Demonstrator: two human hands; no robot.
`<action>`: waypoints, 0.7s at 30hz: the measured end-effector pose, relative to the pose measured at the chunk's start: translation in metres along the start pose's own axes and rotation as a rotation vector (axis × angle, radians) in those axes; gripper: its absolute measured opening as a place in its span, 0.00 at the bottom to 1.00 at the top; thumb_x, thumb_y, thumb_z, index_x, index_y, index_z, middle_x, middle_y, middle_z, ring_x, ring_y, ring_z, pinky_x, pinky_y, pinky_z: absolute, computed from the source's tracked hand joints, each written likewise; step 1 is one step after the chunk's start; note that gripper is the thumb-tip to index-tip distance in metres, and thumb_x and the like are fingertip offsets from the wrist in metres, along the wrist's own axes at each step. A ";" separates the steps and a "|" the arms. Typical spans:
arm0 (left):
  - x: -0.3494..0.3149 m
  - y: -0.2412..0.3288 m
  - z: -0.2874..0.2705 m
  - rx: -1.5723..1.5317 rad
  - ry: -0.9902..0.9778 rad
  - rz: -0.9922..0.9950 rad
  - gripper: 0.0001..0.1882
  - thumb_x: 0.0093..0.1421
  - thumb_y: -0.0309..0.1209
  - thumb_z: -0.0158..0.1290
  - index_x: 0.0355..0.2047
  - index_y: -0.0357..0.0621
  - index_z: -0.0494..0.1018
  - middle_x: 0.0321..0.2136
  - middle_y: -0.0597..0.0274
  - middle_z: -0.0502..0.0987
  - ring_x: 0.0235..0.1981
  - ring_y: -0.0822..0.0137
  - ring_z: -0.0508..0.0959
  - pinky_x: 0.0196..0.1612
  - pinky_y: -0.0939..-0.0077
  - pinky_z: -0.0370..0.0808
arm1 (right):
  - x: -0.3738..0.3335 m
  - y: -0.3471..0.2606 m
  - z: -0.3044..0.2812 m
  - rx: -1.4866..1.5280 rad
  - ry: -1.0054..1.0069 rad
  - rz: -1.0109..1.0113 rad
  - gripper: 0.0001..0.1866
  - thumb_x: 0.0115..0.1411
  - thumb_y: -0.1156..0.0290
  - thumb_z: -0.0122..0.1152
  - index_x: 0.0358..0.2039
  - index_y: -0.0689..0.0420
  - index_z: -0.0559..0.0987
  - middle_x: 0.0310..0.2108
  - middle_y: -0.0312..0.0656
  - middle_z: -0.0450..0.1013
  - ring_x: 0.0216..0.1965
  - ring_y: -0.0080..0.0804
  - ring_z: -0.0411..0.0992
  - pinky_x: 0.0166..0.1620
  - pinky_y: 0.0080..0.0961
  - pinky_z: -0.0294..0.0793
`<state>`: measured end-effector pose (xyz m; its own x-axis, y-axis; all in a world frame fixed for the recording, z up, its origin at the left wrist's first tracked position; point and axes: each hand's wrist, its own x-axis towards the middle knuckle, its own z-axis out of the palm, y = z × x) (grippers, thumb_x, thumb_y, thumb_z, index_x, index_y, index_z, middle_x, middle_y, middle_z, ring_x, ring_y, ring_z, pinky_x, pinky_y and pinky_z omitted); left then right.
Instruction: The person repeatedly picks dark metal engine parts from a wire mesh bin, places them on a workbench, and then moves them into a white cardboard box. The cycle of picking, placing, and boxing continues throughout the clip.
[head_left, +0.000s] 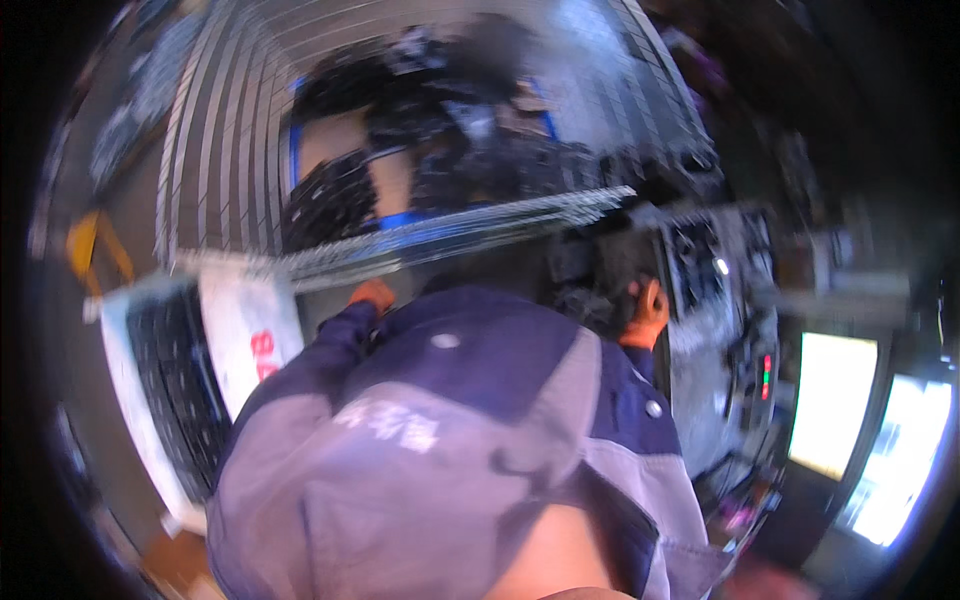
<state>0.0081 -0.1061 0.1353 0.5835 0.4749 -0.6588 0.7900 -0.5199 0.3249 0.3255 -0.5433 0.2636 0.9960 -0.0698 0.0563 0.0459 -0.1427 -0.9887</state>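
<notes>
My left hand (373, 295), in an orange glove, is beside my jacket front, below the near edge of a wire cage bin (455, 235). Blur hides its fingers, and nothing shows plainly in it. My right hand (648, 316), gloved in orange too, is at the edge of a grey machine or bench (697, 345). Dark, smeared parts (597, 280) lie just left of this hand; whether it touches them I cannot tell. Inside the bin are several black moulded parts (335, 200) with brown cardboard (335, 140) and blue edging among them.
A white box (255, 325) and a white-framed crate of black parts (175, 370) stand on the left. Farther left is a yellow frame (100, 250). At the right, small red and green lights (767, 377) glow on a panel, near a bright screen or window (832, 400).
</notes>
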 end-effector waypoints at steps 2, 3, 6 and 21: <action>0.012 -0.007 0.001 -0.072 0.000 -0.049 0.24 0.53 0.40 0.49 0.43 0.33 0.77 0.46 0.31 0.75 0.51 0.40 0.75 0.53 0.54 0.72 | 0.032 -0.054 -0.002 0.067 0.215 -0.214 0.17 0.65 0.62 0.57 0.42 0.65 0.79 0.34 0.44 0.80 0.36 0.31 0.77 0.45 0.25 0.74; 0.018 -0.008 0.008 -0.027 0.171 -0.085 0.21 0.52 0.39 0.50 0.39 0.36 0.79 0.43 0.32 0.77 0.47 0.40 0.78 0.47 0.53 0.75 | 0.048 -0.079 -0.006 0.064 0.305 -0.332 0.15 0.65 0.70 0.57 0.48 0.64 0.77 0.41 0.45 0.79 0.41 0.31 0.77 0.49 0.26 0.75; 0.032 -0.011 0.006 0.060 0.107 0.163 0.24 0.53 0.46 0.54 0.37 0.34 0.80 0.41 0.37 0.80 0.42 0.45 0.81 0.46 0.51 0.75 | 0.082 -0.145 -0.041 -0.038 0.509 -0.603 0.19 0.62 0.75 0.54 0.54 0.64 0.75 0.50 0.47 0.76 0.50 0.34 0.75 0.56 0.28 0.70; 0.062 0.037 -0.017 0.182 -0.006 0.088 0.23 0.53 0.44 0.53 0.38 0.35 0.80 0.42 0.37 0.79 0.44 0.45 0.81 0.47 0.52 0.75 | 0.031 -0.212 -0.044 -0.432 0.822 -0.779 0.26 0.56 0.76 0.58 0.57 0.60 0.73 0.56 0.49 0.71 0.58 0.42 0.70 0.61 0.33 0.66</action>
<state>0.0769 -0.0842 0.1182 0.6475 0.4178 -0.6374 0.6883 -0.6797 0.2537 0.3435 -0.5586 0.4814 0.3593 -0.4021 0.8421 0.4252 -0.7328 -0.5313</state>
